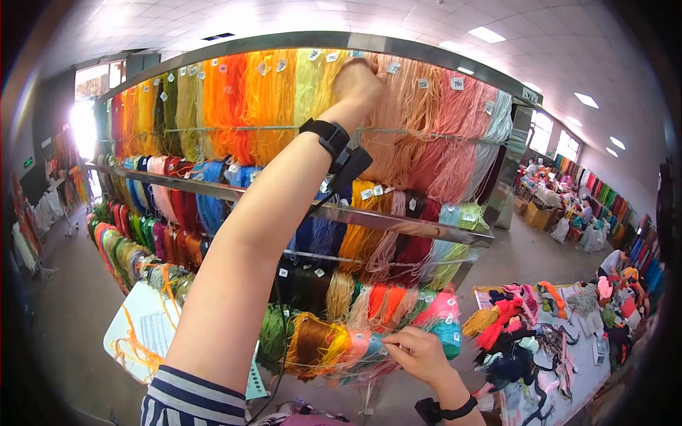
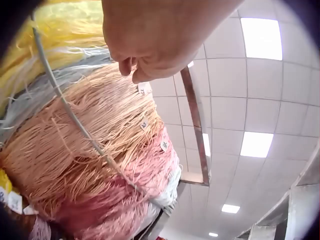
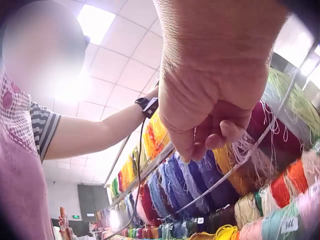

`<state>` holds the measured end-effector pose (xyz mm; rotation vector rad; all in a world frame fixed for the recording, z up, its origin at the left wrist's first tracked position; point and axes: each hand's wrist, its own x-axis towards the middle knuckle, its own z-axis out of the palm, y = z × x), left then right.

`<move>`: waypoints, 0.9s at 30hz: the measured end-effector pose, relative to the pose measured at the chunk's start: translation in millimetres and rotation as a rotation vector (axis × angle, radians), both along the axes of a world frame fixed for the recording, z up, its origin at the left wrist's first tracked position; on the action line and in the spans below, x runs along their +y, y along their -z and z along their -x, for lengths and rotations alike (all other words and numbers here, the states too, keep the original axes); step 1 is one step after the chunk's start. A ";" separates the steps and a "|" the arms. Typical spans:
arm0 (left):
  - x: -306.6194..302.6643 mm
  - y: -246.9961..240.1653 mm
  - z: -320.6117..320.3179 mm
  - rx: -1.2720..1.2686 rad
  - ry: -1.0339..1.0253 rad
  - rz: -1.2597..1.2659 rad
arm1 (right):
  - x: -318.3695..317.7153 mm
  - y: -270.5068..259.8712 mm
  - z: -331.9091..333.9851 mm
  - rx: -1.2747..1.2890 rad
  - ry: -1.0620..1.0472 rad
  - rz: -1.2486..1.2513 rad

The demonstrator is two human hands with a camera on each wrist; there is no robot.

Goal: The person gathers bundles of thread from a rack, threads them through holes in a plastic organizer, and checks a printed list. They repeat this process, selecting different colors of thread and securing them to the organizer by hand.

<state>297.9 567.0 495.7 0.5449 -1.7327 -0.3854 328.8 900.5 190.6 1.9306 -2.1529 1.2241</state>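
Note:
At the top rail, my left hand (image 1: 359, 82) has its fingers curled at the upper ends of hanging skeins, between yellow thread (image 1: 328, 78) and peach thread (image 1: 389, 106). In the left wrist view grey-blue thread (image 2: 75, 72) runs up to the left hand (image 2: 155, 37), which seems to grip it; the hand covers the contact. My right hand (image 1: 423, 355) is low in front of the rack, thumb and forefinger tips together. A fine pale strand shows at the right hand (image 3: 210, 100) in the right wrist view. Light blue thread (image 1: 375, 346) lies behind those fingertips.
The metal rack (image 1: 227, 190) carries several rows of coloured skeins with number tags. A white board with a printed sheet (image 1: 153, 330) and orange thread is at the lower left. A table (image 1: 590, 355) with heaped yarn stands at the right, and people sit farther back.

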 end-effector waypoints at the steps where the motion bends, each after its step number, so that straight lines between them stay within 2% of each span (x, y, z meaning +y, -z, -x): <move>1: 0.7 -4.4 -0.5 0.004 0.006 0.007 | -2.4 -4.2 3.3 0.020 -0.014 0.025; 3: 1.3 -4.6 -7.4 -0.038 -0.035 -0.060 | -8.5 -10.8 7.5 0.036 -0.031 0.055; 5: -0.2 -0.9 -20.8 -0.051 -0.030 0.018 | -15.5 -18.1 11.1 0.084 -0.056 0.053; 8: -15.8 4.5 -31.6 -0.049 0.176 0.117 | -31.8 -28.2 16.8 0.097 -0.102 0.062; 9: -19.2 9.2 -35.1 -0.050 0.177 0.119 | -38.9 -33.2 19.6 0.096 -0.101 0.064; 11: -21.6 23.3 -40.9 0.022 0.458 0.223 | -53.1 -45.8 24.1 0.149 -0.120 0.222; 13: -8.7 44.8 -55.6 0.014 0.497 0.320 | -62.5 -65.8 23.6 -0.070 -0.043 0.262; 14: 2.6 58.2 -63.3 0.009 0.536 0.415 | -72.6 -69.9 29.3 -0.128 -0.046 0.392; 15: 14.5 73.4 -69.9 -0.017 0.576 0.494 | -77.8 -81.3 28.6 -0.399 -0.045 0.403; 16: 26.4 91.1 -77.4 -0.043 0.614 0.574 | -86.0 -94.7 33.3 -0.456 -0.058 0.455; 17: 40.1 112.9 -83.5 -0.080 0.686 0.623 | -89.9 -115.6 34.5 -0.619 -0.066 0.432; 19: 77.6 152.1 -102.3 -0.206 0.657 0.674 | -119.2 -140.2 44.2 -0.748 -0.267 0.626; 20: 81.4 165.1 -102.8 -0.203 0.677 0.649 | -126.9 -153.7 47.1 -0.902 -0.333 0.585; 21: 78.1 168.1 -101.6 -0.206 0.684 0.652 | -134.1 -163.6 53.8 -0.903 -0.328 0.592; 23: 67.0 168.8 -104.0 -0.289 0.709 0.442 | -150.3 -173.5 71.2 -1.022 -0.521 0.279; 24: 65.7 153.7 -110.2 -0.352 0.670 0.327 | -157.6 -172.6 76.3 -0.933 -0.487 0.307; 25: 55.6 145.7 -102.9 -0.210 0.676 0.229 | -159.2 -175.4 73.6 -0.928 -0.486 0.311; 27: 38.5 120.8 -96.4 -0.073 0.857 -0.381 | -160.0 -179.3 64.4 -0.881 -0.432 0.356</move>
